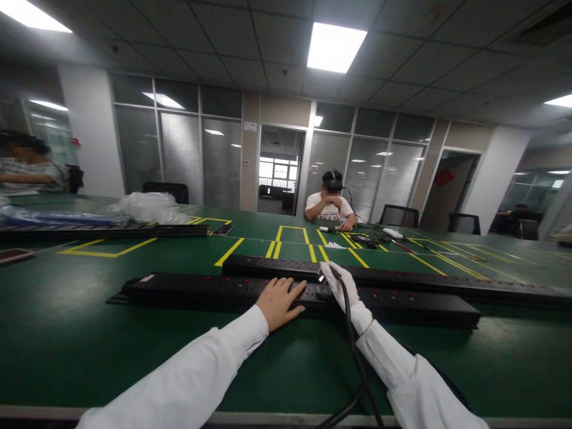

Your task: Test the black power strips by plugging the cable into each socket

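Note:
A long black power strip with a row of sockets and small red marks lies across the green table before me. Bare and with fingers spread, my left hand rests on top of its middle part. My right hand, in a white glove, is closed around a black plug just above the strip's sockets. Whether the plug's pins touch a socket I cannot tell. From the plug a thick black cable runs down over my right wrist toward the table's near edge.
Behind lies a second black power strip, reaching far right. Yellow tape outlines mark the table. Clear plastic wrap and more black strips lie at left. Across the table sits a person; another person is at far left.

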`<state>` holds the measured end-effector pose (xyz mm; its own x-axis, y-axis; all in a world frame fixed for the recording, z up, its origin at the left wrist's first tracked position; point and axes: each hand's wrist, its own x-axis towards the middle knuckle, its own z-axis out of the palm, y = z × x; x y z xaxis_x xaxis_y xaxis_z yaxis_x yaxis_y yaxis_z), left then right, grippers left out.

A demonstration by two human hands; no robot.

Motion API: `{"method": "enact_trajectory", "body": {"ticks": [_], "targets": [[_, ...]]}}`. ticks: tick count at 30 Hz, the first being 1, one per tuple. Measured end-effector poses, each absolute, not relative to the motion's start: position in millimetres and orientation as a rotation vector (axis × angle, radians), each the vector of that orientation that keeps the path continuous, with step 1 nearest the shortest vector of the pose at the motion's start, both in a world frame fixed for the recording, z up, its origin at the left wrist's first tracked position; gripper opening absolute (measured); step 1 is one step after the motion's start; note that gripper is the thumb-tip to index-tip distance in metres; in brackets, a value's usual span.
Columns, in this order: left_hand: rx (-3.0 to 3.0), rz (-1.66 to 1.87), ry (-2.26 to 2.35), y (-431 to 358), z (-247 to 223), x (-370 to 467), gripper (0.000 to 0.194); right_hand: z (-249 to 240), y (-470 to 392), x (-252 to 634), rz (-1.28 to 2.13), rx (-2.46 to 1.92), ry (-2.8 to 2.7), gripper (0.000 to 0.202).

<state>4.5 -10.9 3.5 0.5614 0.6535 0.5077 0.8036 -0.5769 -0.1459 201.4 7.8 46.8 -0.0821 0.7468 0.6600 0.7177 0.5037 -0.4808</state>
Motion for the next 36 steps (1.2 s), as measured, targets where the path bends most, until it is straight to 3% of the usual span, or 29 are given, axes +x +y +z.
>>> {"method": "enact_trajectory", "body": {"ticks": [8, 21, 36], "targets": [[-2.451, -0.578, -1.19, -12, 6, 4, 0.055, 63, 6, 232, -0.004, -1.336, -1.989, 0.045], [-2.443, -0.588, -1.187, -12, 6, 4, 0.055, 51, -3, 222, -0.656, -1.526, -2.161, 0.039], [-2.443, -0.593, -1.189, -13, 6, 4, 0.056, 47, -3, 223, -0.692, -1.523, -2.136, 0.039]]}}
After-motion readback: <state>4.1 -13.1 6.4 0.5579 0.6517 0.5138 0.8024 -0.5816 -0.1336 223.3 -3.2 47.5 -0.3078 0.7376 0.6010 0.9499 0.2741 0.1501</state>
